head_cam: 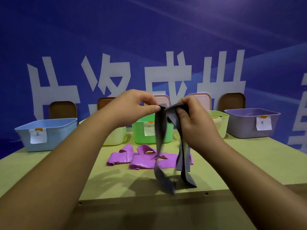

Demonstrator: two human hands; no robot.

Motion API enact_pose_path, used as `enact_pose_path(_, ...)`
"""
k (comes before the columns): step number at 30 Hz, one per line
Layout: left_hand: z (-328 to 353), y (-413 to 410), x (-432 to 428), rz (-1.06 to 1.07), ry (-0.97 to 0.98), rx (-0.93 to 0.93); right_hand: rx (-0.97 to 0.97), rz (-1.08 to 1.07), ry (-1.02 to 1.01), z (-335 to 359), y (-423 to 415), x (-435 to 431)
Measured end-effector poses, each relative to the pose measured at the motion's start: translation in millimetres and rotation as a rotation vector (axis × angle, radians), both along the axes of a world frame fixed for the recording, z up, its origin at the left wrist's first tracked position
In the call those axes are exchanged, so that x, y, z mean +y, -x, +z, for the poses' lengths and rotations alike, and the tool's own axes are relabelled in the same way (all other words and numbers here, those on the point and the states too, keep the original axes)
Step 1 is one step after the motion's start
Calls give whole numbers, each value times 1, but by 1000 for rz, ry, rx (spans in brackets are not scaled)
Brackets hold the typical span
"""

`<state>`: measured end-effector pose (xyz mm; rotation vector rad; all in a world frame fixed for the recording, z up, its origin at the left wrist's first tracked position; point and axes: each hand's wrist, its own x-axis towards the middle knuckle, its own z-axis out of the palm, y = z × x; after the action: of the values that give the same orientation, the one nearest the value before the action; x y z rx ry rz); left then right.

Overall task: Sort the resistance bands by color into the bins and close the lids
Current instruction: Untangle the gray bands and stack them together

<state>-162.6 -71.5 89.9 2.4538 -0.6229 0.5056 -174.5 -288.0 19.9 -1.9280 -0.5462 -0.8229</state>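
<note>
Both my hands hold a dark grey resistance band [160, 138] up above the table. My left hand [132, 107] pinches its top edge, and my right hand [192, 117] grips the folded top beside it. The band's loops hang down to the tabletop. Under them lie purple bands [141, 159] in a loose heap. Behind stand open bins in a row: a blue bin [54, 128], a pale yellow bin [116, 136], a green bin [141, 128], a second pale yellow bin [221, 118] and a purple-grey bin [249, 120].
Lids lean upright against the blue wall behind the bins: brown lids [63, 110] [232, 102] and pink lids [201, 98]. Paper labels hang on the bins' fronts. The table's front edge [149, 196] runs close below my arms.
</note>
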Motion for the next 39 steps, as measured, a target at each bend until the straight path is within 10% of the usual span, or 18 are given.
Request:
enact_pose_path(10, -1, 18, -37, -129, 611, 261, 13, 46, 7, 1, 10, 11)
enact_pose_path(39, 38, 32, -22, -68, 505, 142, 151, 317, -323, 34, 22, 3)
